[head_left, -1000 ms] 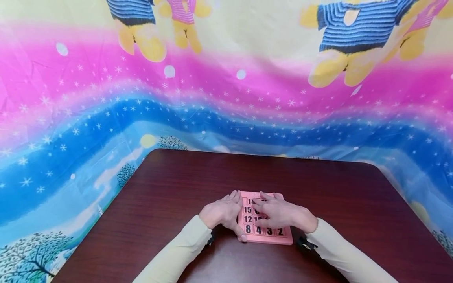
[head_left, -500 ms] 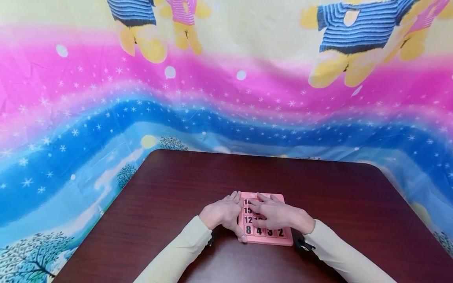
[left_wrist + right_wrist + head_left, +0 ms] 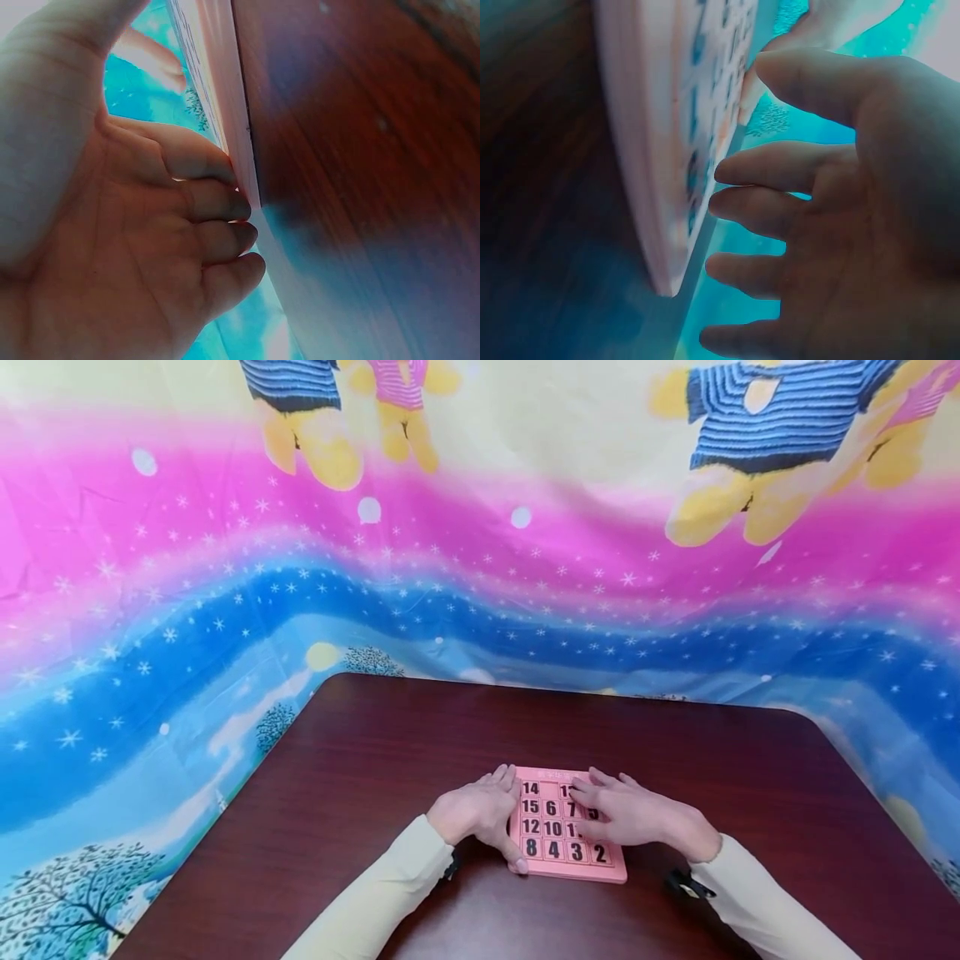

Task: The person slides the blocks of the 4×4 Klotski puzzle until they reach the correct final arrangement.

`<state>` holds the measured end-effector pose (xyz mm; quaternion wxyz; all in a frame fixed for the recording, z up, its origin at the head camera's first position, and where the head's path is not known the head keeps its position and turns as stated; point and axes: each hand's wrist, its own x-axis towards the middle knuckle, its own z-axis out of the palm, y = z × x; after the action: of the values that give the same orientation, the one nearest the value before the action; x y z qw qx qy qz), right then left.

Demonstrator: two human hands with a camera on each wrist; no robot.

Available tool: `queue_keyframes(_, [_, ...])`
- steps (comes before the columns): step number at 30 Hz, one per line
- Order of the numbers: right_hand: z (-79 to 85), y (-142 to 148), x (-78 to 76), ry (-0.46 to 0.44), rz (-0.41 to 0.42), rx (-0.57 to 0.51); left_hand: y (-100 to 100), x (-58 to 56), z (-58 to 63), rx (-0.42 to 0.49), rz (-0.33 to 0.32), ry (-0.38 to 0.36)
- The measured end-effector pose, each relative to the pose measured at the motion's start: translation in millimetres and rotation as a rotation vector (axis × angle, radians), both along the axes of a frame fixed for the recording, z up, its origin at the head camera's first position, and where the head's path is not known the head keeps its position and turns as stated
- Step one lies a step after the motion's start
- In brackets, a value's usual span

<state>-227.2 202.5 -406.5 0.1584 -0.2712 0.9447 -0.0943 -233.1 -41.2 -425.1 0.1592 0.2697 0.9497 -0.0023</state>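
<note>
One left hand (image 3: 478, 810) at the board's left edge: fingers fairly straight along the side, thumb spread wide toward the near left corner, touching the edge, nothing clasped. Just right of it, between both hands, the pink number board (image 3: 573, 871), flat and face up on the dark tabletop (image 3: 450, 718), long axis running away from the person, slightly aslant. In its far row, left to right: tile 14 (image 3: 530, 788), a vacant cell (image 3: 550, 791), then a partly hidden tile (image 3: 564, 792), apparently 13. Directly nearer than the vacant cell, tile 6 (image 3: 551, 808). Farther right, the right hand (image 3: 643, 814), fingers apart over the right-hand columns, holding nothing; hard to say which fingertips touch. Telling relation: vacant cell just left of the right fingertips, right hand closer to it than left.
</note>
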Motion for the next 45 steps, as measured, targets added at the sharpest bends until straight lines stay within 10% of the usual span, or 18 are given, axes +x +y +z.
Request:
queue_keyframes(34, [-10.7,-19.3,-1.7,0.036,0.074,-0.008,-1.6,0.9,3.2,-0.017,-0.005,0.004])
queue_keyframes(45, [-4.2,13.0,3.8,0.070,0.000,-0.031,0.1,2.9,2.6,-0.012,-0.006,0.002])
